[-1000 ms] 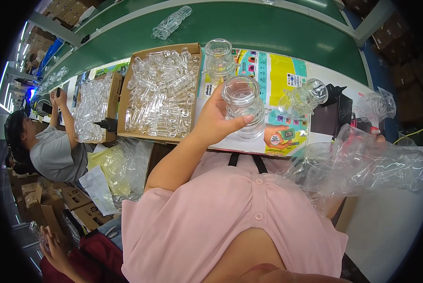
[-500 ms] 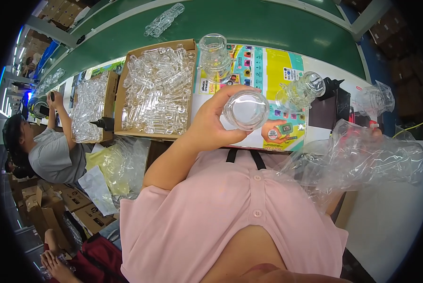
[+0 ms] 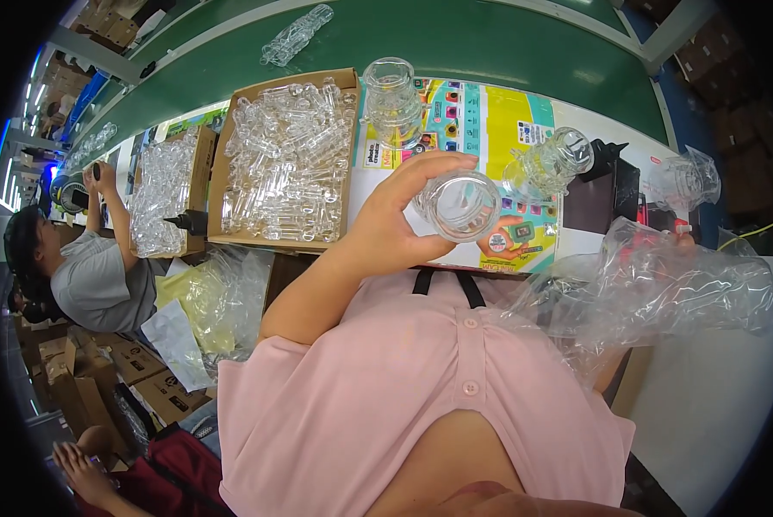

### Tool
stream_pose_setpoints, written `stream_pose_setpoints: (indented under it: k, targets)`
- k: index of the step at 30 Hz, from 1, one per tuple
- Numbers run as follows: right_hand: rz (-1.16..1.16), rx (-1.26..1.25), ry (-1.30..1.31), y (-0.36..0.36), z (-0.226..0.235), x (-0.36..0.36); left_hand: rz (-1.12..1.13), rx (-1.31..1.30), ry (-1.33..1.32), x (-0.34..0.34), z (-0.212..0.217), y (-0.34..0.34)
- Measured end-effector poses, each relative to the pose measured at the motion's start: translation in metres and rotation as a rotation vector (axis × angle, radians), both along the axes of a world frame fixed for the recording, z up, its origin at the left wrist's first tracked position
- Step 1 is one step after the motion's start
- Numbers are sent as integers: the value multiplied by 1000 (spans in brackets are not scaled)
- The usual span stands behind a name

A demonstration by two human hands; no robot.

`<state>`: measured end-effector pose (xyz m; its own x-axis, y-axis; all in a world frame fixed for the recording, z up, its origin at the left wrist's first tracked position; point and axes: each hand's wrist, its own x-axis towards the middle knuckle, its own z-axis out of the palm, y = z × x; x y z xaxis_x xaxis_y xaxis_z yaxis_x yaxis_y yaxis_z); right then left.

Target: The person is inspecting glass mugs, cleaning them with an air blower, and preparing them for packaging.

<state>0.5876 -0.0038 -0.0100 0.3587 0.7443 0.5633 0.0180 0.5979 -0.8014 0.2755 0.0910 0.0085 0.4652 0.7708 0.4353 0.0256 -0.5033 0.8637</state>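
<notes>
the person's left hand [image 3: 395, 215] gripped a clear vessel [image 3: 460, 207] from its left side, the thumb along the near edge and the fingers curled around the far edge. the vessel was held up over the printed sheet [image 3: 502, 112], tipped so that one round end faced the wearer; whether that end was mouth or base could not be told.

the right hand [image 3: 684, 242] lay far over to the right, mostly behind a crumpled plastic bag [image 3: 662, 289], with something red [image 3: 645, 239] near it; whether its fingers were open or closed could not be told.

for a sound hold, the vessel seemed best pinched on its curved wall, firmly enough not to slip, since smooth clear walls probably give little grip. a slow tilt of the wrist would likely have served better than a quick one, with the round end toward the eyes and the fingers clear of it, so that light could pass through unblocked.

space mattered too: a ringed vessel [image 3: 392, 108] stood upright just beyond the hand, and a tilted vessel [image 3: 548, 165] rested to the right, so a wide swing risked a knock. the cardboard tray [image 3: 274, 245] of small clear tubes [image 3: 291, 164] sat close to the left.
</notes>
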Motion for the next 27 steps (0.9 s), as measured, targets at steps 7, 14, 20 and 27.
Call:
stream_pose_setpoints:
  k: [7,14,20,27]
  targets:
    - [-20,1,-9,-3,0,3,55,-45,23,2,-4,3]
    - [-61,14,-31,-7,1,7,169,-35,76,13,-17,27]
    - [-123,40,-85,-11,4,5,131,-188,-81,47,-49,75]
    - [-183,83,-204,-12,8,3,247,-127,89,56,-47,73]
